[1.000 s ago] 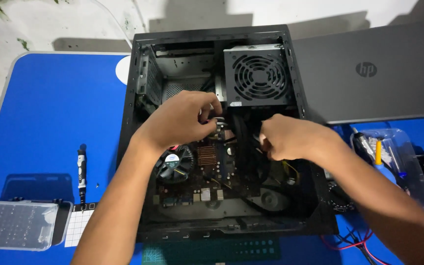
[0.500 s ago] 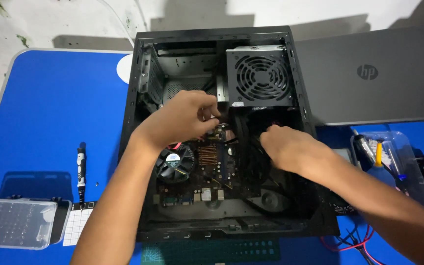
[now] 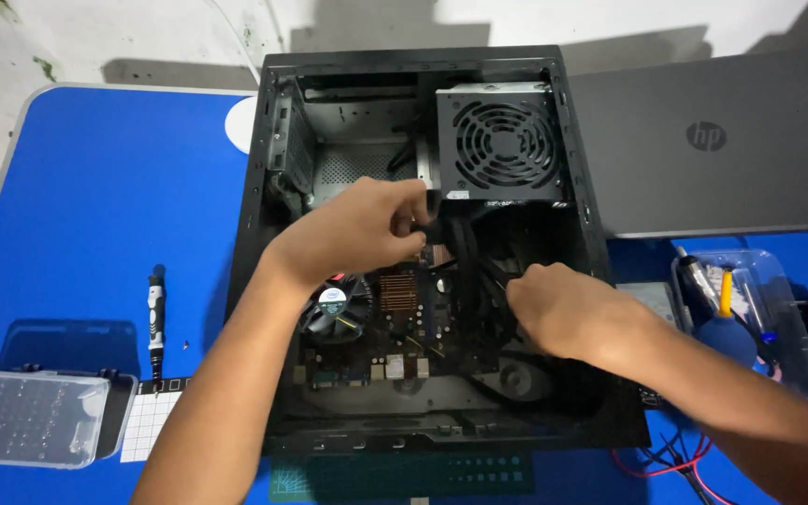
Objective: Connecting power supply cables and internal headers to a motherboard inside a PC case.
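Computer case (image 3: 264, 281) mid-table; laptop (image 3: 722, 140) right; screwdriver (image 3: 154, 313), bit box (image 3: 30, 416) left; tool tray (image 3: 750, 318) right.

black computer case (image 3: 259, 271) centre frame, grey power supply (image 3: 502, 140) with black fan grille upper centre, blue table (image 3: 95, 206), grey closed laptop (image 3: 722, 140) upper right, black screwdriver (image 3: 154, 313) left, clear bit box (image 3: 30, 418) lower left, copper-coloured heatsink (image 3: 397, 290), red wires (image 3: 652, 463) lower right

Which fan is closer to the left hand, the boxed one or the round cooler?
The cooler fan: it sits just under the left hand's wrist on the board. The boxed fan is up in the case's far right corner, farther off.
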